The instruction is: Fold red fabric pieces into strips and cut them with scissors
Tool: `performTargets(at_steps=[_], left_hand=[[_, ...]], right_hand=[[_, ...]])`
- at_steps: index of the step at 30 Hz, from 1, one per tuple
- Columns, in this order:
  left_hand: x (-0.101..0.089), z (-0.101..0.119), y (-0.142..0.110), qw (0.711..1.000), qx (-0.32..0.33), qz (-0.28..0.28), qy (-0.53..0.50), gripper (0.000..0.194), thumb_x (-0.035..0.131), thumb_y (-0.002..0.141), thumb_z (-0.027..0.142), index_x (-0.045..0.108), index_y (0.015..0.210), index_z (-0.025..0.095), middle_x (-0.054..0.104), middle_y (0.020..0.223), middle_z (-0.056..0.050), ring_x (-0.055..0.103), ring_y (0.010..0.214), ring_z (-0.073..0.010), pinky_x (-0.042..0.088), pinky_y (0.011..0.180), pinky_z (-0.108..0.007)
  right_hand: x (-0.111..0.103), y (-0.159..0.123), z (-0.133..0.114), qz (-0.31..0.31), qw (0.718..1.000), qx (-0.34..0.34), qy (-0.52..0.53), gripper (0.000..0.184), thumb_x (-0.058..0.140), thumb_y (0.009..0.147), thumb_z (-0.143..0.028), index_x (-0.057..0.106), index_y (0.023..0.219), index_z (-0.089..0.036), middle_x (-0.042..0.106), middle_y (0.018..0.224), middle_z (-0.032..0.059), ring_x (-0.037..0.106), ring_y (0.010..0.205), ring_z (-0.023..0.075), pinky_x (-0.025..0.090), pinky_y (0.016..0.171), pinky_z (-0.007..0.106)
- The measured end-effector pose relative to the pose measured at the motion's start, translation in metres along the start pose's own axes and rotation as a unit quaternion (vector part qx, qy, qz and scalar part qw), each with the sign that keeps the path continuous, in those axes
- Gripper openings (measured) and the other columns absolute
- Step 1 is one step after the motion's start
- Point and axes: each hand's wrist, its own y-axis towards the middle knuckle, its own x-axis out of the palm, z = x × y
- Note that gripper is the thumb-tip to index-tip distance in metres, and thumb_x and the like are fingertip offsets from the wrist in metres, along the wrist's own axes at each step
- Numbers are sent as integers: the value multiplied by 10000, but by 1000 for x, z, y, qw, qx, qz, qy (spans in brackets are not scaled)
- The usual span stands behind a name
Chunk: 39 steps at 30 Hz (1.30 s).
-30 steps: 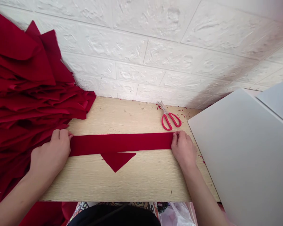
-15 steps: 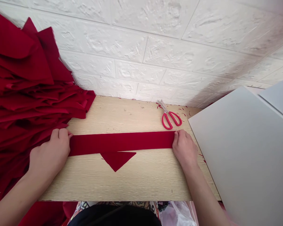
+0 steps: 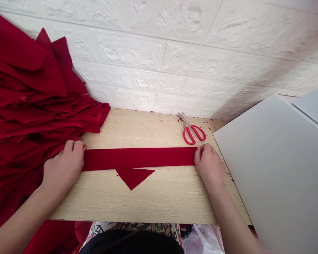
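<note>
Two hands are in view: one left hand [image 3: 63,165] and one right hand [image 3: 208,165], with one red strip [image 3: 139,158] running between them, an end at each. There is one triangle [image 3: 134,177] of the same cloth just nearer the person than the strip – and one pair of scissors [image 3: 193,134] beyond the right hand. Left of the left hand lies one heap of red cloth [image 3: 29,106]; right of the right hand stand two grey panels [image 3: 275,176].

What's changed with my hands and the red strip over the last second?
Very little. The left hand and the red fabric strip seem to have crept slightly rightward, but the head camera shifted too, so that's uncertain. Neither it nor the right hand let go. The red triangular piece and red-handled scissors stayed put.
</note>
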Motion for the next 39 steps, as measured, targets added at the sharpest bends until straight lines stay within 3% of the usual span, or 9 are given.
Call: performTargets(at_steps=[10,22,25,30,36,39], left_hand=[[1,0,13,999,12,3,-51,571,37,1022,350,508,1226,101,601,1160,-181,713,833,-307,569,641,-425],[6,-1,31,996,40,49,-59,524,58,1022,327,508,1184,112,615,1120,-171,705,795,-274,514,581,-334],[4,-1,30,996,52,57,-37,493,76,1016,255,521,1159,97,612,1096,-168,692,792,-265,496,562,-318],[-1,0,30,992,109,66,-1,505,93,958,73,578,1099,89,598,1076,-182,637,941,-288,462,549,-302],[3,-6,35,977,196,83,6,503,163,956,45,601,1186,135,630,1148,-143,550,1071,-269,418,536,-288],[8,-10,37,974,204,92,-23,421,249,959,63,637,1102,142,666,1117,-130,554,1060,-268,438,543,-296]], right_hand=[[-2,-4,-1,0,1000,8,27,244,365,1003,-261,568,1101,-168,665,1163,137,624,1016,251,363,625,313],[-2,-4,-3,8,999,21,34,253,363,991,-235,567,1117,-155,683,1118,160,637,995,256,385,640,318],[-3,-4,-4,5,999,28,29,261,359,998,-242,561,1137,-152,688,1122,154,639,1008,262,371,629,318],[-3,-4,-4,7,999,22,36,272,364,994,-230,565,1160,-153,685,1138,150,637,1011,258,350,615,322],[-3,-6,0,20,999,-19,30,334,320,1023,-252,608,1193,-245,653,1146,99,623,976,240,297,572,313],[-4,-6,-1,10,999,-18,26,330,338,1024,-241,634,1168,-245,651,1087,93,610,938,223,294,567,304]])
